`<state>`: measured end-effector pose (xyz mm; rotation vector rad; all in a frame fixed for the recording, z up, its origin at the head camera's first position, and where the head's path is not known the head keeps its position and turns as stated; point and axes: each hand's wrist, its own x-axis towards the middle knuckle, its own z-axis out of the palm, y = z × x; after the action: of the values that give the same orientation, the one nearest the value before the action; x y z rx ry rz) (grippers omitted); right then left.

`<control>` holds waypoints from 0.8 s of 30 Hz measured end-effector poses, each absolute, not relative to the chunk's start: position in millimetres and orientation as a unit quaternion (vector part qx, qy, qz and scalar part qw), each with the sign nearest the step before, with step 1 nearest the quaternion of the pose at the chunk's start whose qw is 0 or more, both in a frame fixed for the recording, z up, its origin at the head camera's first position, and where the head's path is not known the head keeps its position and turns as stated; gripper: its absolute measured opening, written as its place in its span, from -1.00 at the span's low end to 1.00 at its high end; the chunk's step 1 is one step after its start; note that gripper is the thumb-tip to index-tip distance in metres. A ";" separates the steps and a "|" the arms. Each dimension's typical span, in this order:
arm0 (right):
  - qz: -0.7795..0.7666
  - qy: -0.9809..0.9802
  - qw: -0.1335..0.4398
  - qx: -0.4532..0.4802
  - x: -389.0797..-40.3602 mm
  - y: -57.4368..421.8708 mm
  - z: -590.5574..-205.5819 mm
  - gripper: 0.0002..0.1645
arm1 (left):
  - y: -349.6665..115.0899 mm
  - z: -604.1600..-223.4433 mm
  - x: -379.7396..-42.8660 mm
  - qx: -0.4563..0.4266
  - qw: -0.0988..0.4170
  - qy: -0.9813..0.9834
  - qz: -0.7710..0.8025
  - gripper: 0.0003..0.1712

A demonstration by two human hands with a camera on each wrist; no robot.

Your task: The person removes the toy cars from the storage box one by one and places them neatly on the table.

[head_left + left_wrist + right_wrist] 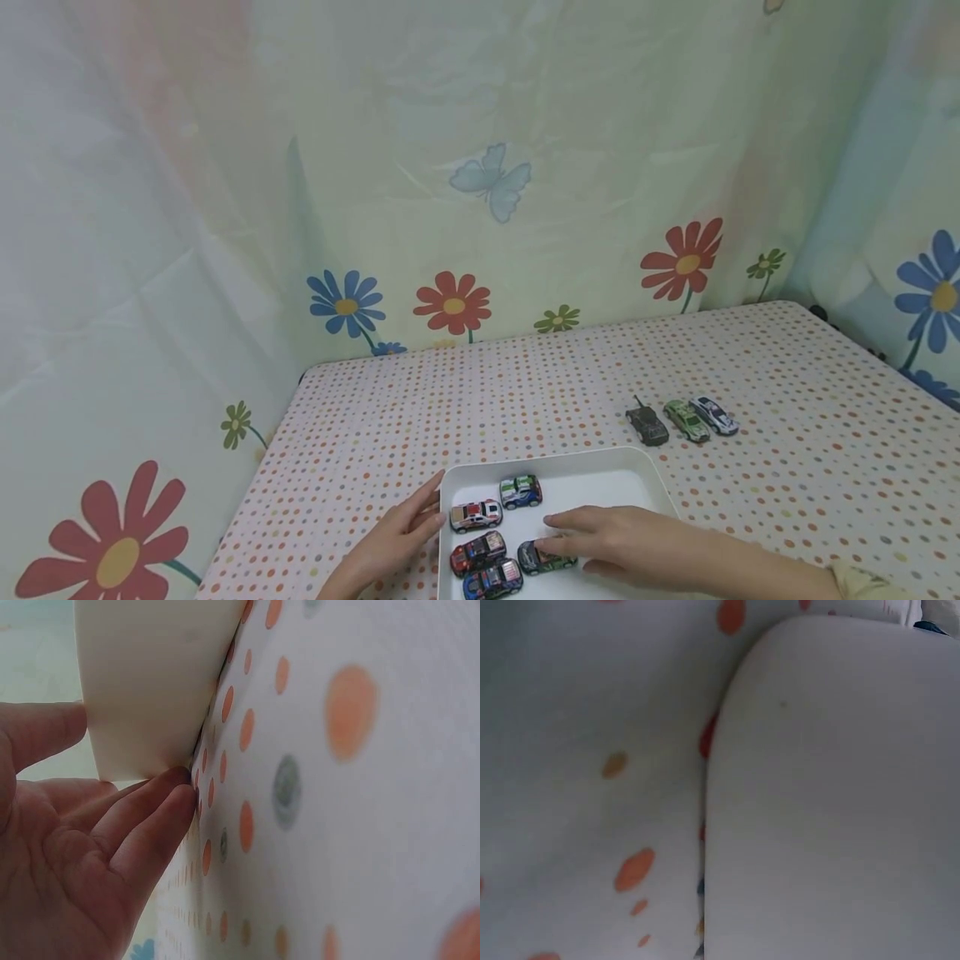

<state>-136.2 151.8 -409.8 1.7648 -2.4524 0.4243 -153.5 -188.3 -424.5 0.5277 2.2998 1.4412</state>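
A white tray stands at the table's near side with several small toy cars in its left part. My left hand rests against the tray's left wall with fairly straight fingers; the left wrist view shows its fingertips at the white wall. My right hand reaches over the tray, its extended fingers above and touching a dark green toy car. Close by are a red and black car, a blue and red car, a white and red car and a green and white car.
Beyond the tray, to the right, a dark toy tank, a green toy car and a white and blue toy car stand on the dotted tablecloth. A flowered curtain hangs behind the table.
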 end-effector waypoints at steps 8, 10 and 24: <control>0.122 -0.794 0.066 0.592 -136.4 145.9 -417.5 -0.46 | -187.9 -425.3 -152.8 0.191 0.186 0.813 0.517 -0.28; 0.124 -0.794 0.067 0.592 -136.8 145.4 -418.2 -0.48 | -187.9 -425.4 -153.1 0.190 0.186 0.814 0.516 -0.28; 0.136 -0.799 0.087 0.580 -138.4 141.0 -416.6 -0.55 | -187.0 -422.4 -153.5 0.187 0.191 0.814 0.515 -0.27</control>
<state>-138.4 141.0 -416.6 1.7269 -2.3788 0.4061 -153.5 -187.0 -422.4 0.5248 2.2872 1.4457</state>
